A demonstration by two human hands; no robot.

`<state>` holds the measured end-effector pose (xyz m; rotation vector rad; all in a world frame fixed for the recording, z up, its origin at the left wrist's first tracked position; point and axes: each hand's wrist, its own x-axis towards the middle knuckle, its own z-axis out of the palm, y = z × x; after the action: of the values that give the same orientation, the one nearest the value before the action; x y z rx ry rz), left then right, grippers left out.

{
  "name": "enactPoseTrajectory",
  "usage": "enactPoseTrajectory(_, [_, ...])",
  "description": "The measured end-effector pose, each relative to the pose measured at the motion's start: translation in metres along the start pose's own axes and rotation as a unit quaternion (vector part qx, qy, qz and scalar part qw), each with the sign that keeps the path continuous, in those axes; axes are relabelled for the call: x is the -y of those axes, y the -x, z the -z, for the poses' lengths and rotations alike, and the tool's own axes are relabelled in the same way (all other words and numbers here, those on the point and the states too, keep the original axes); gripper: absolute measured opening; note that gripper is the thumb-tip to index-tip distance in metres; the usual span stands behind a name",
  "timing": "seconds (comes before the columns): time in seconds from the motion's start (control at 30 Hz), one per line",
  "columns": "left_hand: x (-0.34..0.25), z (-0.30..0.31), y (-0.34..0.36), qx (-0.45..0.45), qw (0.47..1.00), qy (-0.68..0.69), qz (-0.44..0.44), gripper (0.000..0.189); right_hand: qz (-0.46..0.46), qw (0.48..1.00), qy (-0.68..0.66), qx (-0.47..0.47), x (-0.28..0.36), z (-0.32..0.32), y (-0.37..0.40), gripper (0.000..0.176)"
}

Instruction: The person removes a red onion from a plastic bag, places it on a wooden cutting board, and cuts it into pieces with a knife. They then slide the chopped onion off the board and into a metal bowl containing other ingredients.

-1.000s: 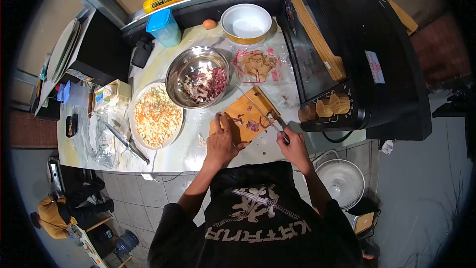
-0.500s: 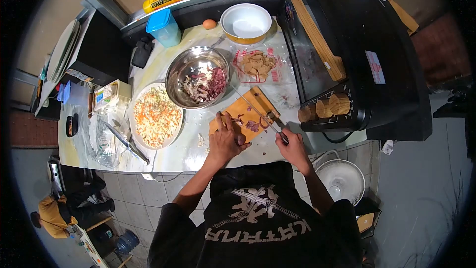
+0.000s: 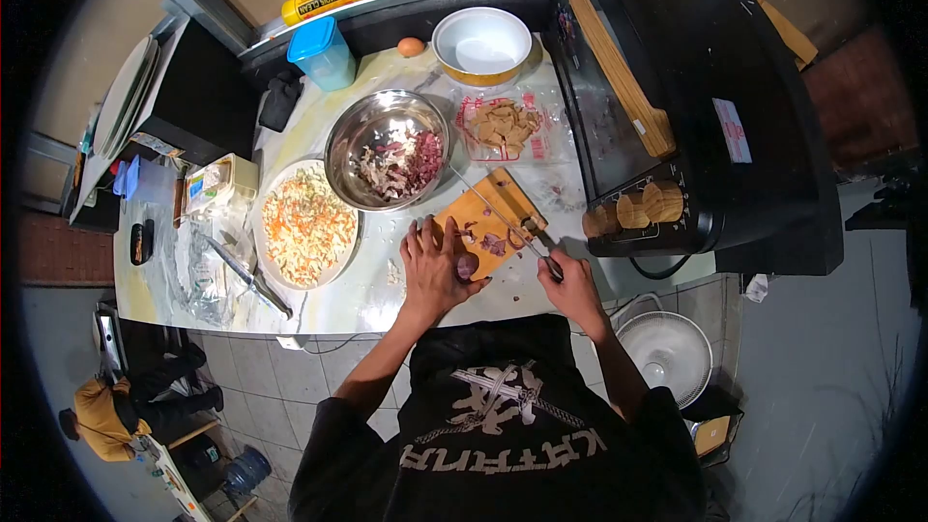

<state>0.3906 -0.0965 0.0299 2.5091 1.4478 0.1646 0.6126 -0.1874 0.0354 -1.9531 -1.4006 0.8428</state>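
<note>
My right hand (image 3: 575,292) is wrapped round the dark handle of a knife (image 3: 503,217); its blade slants up and left across the wooden cutting board (image 3: 503,188). Purple onion pieces (image 3: 494,244) lie on the board under and beside the blade. At the board's left edge my left hand (image 3: 432,271) is spread, fingers apart. A round red onion (image 3: 466,266) sits in the gap between its thumb and fingers. Just beyond the board, a steel bowl (image 3: 338,169) holds chopped purple and white pieces.
Left of the steel bowl are a bowl of shredded vegetables (image 3: 307,222) and a second knife (image 3: 248,278). Brown slices (image 3: 505,126) lie on a plastic bag, with a white bowl (image 3: 481,43) and an egg (image 3: 411,46) behind. A black oven (image 3: 715,116) stands at right.
My left hand has opened its fingers and shifted slightly left, exposing more of the red onion. My right hand and knife look nearly unmoved.
</note>
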Motion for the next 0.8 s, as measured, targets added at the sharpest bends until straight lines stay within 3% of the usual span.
enactPoseTrajectory(0.17, [0.006,-0.010,-0.002,-0.020,0.996,0.091,-0.009,0.123,-0.020,1.000,-0.009,0.011,0.002,0.003,0.001,0.025])
enactPoseTrajectory(0.3, [0.007,-0.008,-0.001,-0.025,0.996,0.082,-0.001,0.124,-0.011,1.000,0.000,0.010,0.001,0.005,0.001,0.025])
enactPoseTrajectory(0.47, [0.014,-0.015,-0.001,-0.081,0.986,0.142,-0.040,0.113,-0.003,1.000,0.013,0.000,0.002,0.006,0.002,0.025])
enactPoseTrajectory(0.7, [0.014,-0.007,0.006,-0.109,0.982,0.152,-0.022,0.106,0.076,0.996,0.003,-0.047,0.014,0.015,0.002,0.024])
enactPoseTrajectory(0.8, [0.018,0.005,0.014,-0.100,0.983,0.155,0.000,0.109,0.048,0.999,-0.021,-0.011,0.024,0.021,0.000,0.025])
